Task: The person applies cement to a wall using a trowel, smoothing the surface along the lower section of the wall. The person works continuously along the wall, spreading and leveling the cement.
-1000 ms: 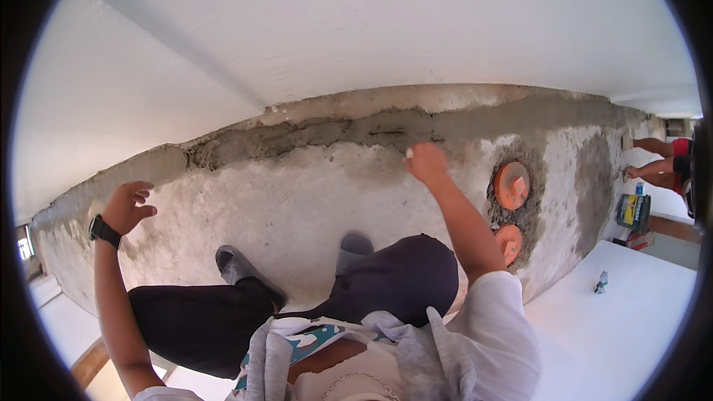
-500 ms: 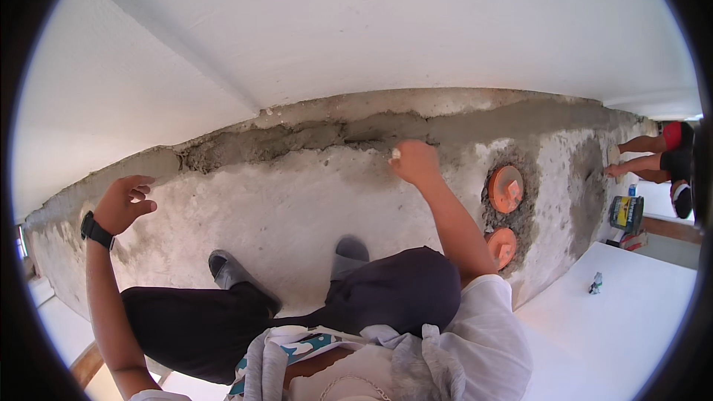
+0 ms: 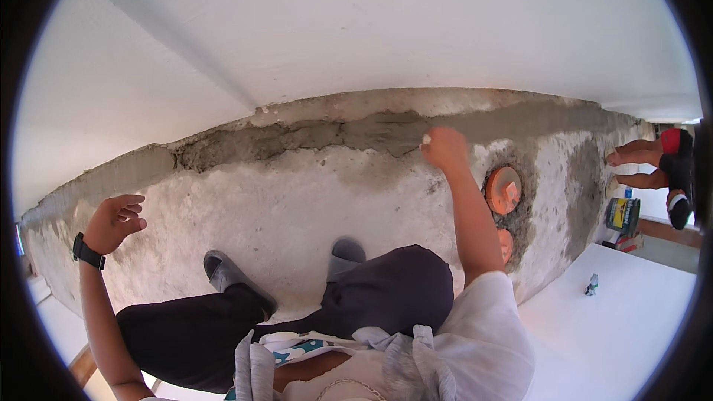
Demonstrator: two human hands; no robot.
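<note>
A band of rough, damp grey mortar runs along the foot of the white wall, beside a paler concrete strip. My right hand is closed at the lower edge of that band; a small pale bit shows at its thumb, and what it holds is too hidden to name. My left hand hangs over the concrete at the left, fingers loosely curled and apart, holding nothing; a dark watch is on that wrist.
My sandalled feet stand on the concrete. Two orange round covers sit in broken mortar at right. Beyond are a dark bucket, a white surface with a small object, and a co-worker with hands at the concrete.
My right hand has moved up and to the right along the mortar band. My left hand has shifted lower and leftward. The co-worker's arms and body have shifted position.
</note>
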